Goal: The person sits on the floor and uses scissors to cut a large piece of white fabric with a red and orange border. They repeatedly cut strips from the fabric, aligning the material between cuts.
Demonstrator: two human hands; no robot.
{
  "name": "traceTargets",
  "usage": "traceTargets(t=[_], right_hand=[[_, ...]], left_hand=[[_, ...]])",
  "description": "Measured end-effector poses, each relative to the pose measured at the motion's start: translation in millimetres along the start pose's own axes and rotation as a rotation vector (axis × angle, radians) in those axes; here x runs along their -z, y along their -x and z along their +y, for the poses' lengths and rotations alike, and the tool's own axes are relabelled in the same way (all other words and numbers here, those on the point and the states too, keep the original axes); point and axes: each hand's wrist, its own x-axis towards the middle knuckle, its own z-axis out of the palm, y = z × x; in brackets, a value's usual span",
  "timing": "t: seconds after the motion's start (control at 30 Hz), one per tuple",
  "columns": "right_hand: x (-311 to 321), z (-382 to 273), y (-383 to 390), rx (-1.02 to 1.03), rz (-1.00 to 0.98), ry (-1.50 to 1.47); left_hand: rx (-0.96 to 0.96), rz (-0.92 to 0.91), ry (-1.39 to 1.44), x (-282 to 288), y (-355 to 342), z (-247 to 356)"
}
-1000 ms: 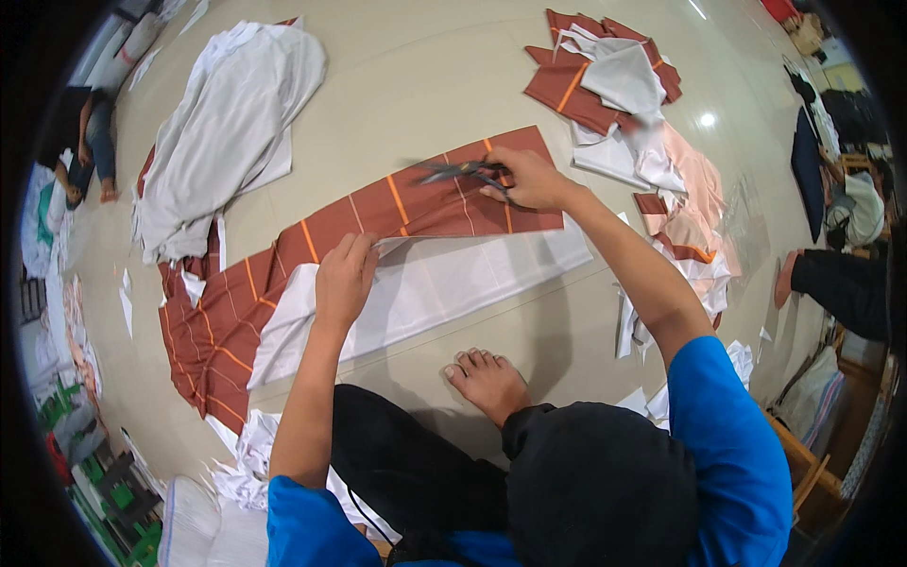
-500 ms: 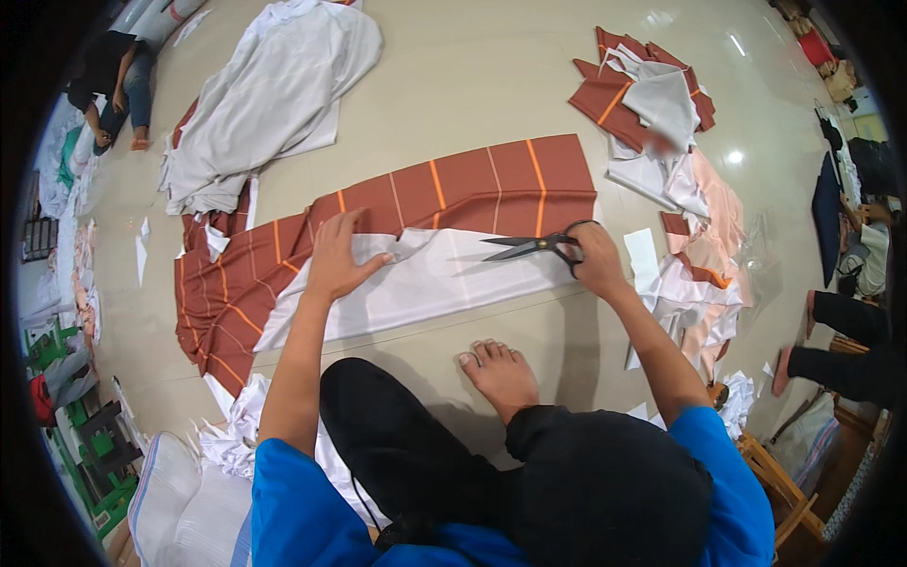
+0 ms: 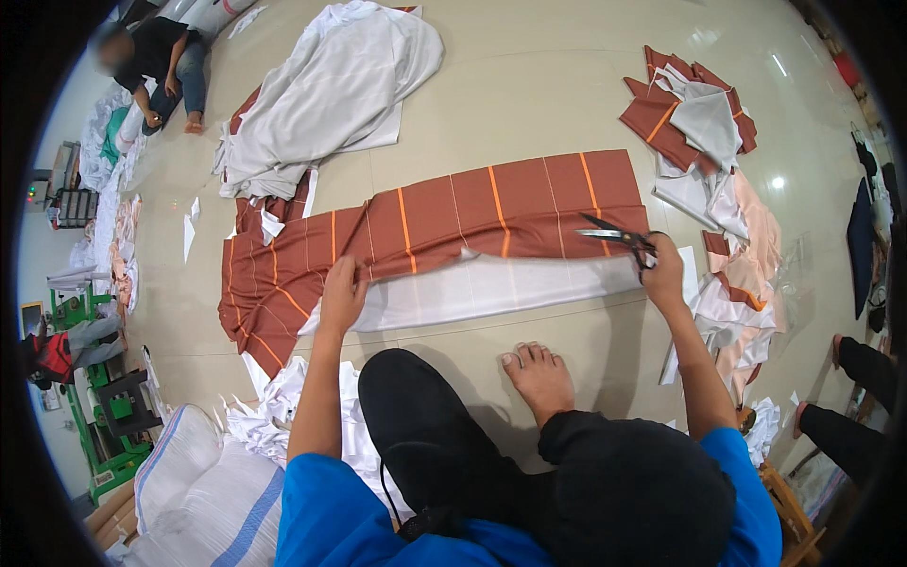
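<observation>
In the head view, your hands are well apart over the floor (image 3: 529, 94). Your left hand (image 3: 343, 291) is narrow, fingertips and thumb pinching the near edge of the brown striped cloth (image 3: 534, 213). Your right hand (image 3: 665, 271) is curled around the handles of the black scissors (image 3: 612, 235); their blades stand a little apart and point leftward, over the cloth's right end. The cloth lies on the floor, stretching from left of your left hand to just beside your right, with a white layer (image 3: 472, 295) showing along its near side, between your hands. Beyond your left hand is a heap of pale grey fabric (image 3: 331, 85); right of your right hand lie peach cloth (image 3: 756, 236) and white pieces. Nearer you than your left hand are crumpled white scraps (image 3: 269, 420).
</observation>
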Motion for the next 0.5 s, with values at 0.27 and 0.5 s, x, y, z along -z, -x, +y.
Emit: traceTargets(t=[0.27,0.5], right_hand=[[94.1,-10.2,84.2,-0.215,0.213,-0.092],[78.1,-20.6,-8.6,-0.077,0.258,0.045]], left_hand=[[0.081,0.014,0.075,71.1,114.0,22.8],[0.122,0.025,0.047,101.9,58.1,20.1]])
